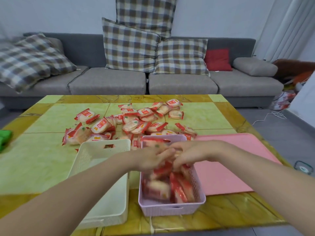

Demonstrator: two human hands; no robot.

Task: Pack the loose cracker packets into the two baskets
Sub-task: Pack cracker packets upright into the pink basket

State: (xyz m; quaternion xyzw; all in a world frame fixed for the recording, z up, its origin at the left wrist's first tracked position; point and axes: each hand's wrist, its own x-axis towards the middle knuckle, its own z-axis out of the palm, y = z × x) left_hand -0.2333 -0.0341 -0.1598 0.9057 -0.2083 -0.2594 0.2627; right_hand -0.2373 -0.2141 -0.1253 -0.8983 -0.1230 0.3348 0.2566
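Both hands over pink basket (172, 208): left hand (150, 159) and right hand (190, 155) met, blurred, grip unclear. Loose cracker packets (129, 123) heaped behind basket; red-label print unreadable.

Cream basket (102, 184) lies open; packet pile (133, 123) crowds behind.

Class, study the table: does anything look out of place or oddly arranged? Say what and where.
The packing is lopsided. The pink basket already holds cracker packets, with both hands over it, while the cream basket beside it looks empty. Most loose packets lie heaped behind the baskets. Nothing looks damaged.
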